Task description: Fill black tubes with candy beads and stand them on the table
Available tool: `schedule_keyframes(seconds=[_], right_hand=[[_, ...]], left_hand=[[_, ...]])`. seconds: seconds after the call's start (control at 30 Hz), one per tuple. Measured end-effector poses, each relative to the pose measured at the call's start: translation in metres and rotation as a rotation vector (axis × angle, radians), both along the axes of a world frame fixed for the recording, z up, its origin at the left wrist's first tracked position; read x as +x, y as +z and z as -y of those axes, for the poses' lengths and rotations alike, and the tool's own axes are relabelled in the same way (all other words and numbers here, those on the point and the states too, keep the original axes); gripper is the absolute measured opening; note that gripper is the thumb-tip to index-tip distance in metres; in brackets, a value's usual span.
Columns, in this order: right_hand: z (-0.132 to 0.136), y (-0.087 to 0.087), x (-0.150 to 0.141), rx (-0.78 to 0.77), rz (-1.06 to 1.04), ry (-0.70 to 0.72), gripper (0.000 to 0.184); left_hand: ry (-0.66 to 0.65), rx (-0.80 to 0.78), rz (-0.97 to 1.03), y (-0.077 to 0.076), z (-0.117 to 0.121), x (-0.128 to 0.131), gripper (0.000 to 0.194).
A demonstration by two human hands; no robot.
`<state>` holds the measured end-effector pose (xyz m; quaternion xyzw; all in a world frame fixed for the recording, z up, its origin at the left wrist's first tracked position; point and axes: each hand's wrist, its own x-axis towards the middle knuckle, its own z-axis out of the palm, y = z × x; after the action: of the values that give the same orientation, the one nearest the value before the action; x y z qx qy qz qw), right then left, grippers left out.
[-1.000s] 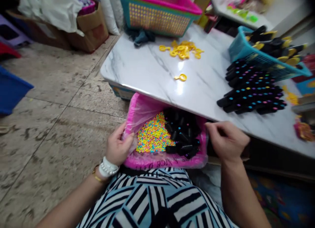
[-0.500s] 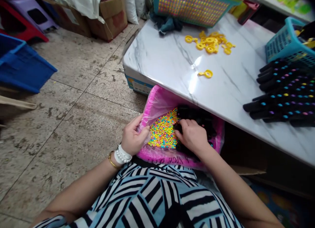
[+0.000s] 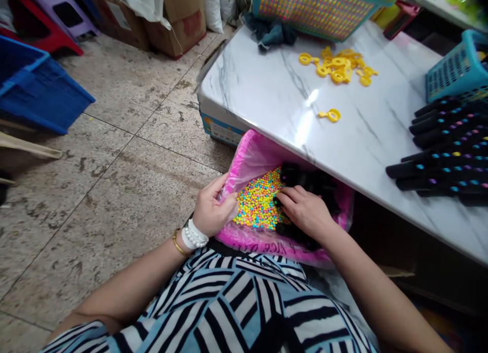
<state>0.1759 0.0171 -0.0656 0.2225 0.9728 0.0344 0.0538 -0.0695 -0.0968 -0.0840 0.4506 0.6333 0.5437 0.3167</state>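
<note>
A pink basket lined with clear plastic (image 3: 249, 157) rests on my lap, half under the marble table (image 3: 274, 98). It holds several small pastel beads (image 3: 257, 203) and black tubes (image 3: 305, 177). My left hand (image 3: 213, 210) pinches the plastic liner at the basket's left rim. Fingers curled, my right hand (image 3: 305, 210) lies in the basket on the black tubes beside the beads; what it holds, if anything, is hidden.
On the table lie a pile of yellow rings (image 3: 341, 68), a single yellow ring (image 3: 332, 115) and rows of black tubes with coloured dots (image 3: 442, 149). A teal basket (image 3: 455, 70) and a colourful basket (image 3: 316, 9) stand further back. Blue crate (image 3: 34, 86) and cardboard boxes (image 3: 179, 20) on the floor.
My right hand moved from the basket's right edge into the basket, onto the black tubes. The view shifted left and down; my left hand keeps its hold on the liner.
</note>
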Motion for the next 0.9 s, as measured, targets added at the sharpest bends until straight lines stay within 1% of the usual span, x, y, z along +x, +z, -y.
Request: schedule_keyframes(seconds=[0.1,0.2,0.27,0.37,0.43,0.47,0.53,0.57,0.67,0.73,0.8,0.83,0.9], right_hand=[[0.009,-0.006,-0.011,-0.017,-0.018,-0.022,0.024],[0.021,-0.012,-0.026,-0.143,-0.118,-0.056,0.027],[0.029,-0.015,-0.032,-0.292,-0.255,-0.102,0.03],[0.034,-0.013,-0.03,-0.619,-0.499,-0.183,0.031],[0.035,-0.009,-0.024,-0.847,-0.629,-0.275,0.031],[0.035,-0.008,-0.021,-0.936,-0.677,-0.333,0.032],[0.036,-0.006,-0.018,-1.044,-0.732,-0.429,0.033],[0.036,-0.006,-0.017,-1.071,-0.741,-0.448,0.033],[0.036,-0.004,-0.02,-1.066,-0.726,-0.422,0.034],[0.036,0.002,-0.021,-0.989,-0.734,-0.386,0.033],[0.034,0.013,-0.014,-0.846,-0.782,-0.381,0.031],[0.033,0.019,-0.007,-0.758,-0.825,-0.403,0.029],[0.03,0.034,0.015,-0.546,-0.954,-0.519,0.027]], left_hand=[[0.007,-0.022,-0.016,0.001,0.0,0.0,0.048],[0.01,-0.039,-0.027,0.003,-0.001,0.0,0.048],[0.0,-0.04,-0.034,0.006,-0.001,0.0,0.048],[-0.016,-0.052,-0.033,0.009,-0.001,-0.001,0.046],[-0.018,-0.05,-0.034,0.01,-0.001,-0.001,0.046],[-0.015,-0.043,-0.037,0.01,-0.002,-0.001,0.046],[-0.01,-0.031,-0.041,0.008,-0.002,-0.001,0.047],[-0.008,-0.029,-0.042,0.008,-0.002,-0.001,0.047],[-0.005,-0.037,-0.048,0.005,-0.002,-0.001,0.046],[-0.004,-0.049,-0.06,0.005,-0.002,-0.001,0.045],[-0.003,-0.075,-0.072,0.006,-0.001,-0.002,0.046],[0.001,-0.09,-0.079,0.006,-0.001,-0.003,0.048],[0.016,-0.128,-0.08,0.006,-0.001,-0.004,0.052]])
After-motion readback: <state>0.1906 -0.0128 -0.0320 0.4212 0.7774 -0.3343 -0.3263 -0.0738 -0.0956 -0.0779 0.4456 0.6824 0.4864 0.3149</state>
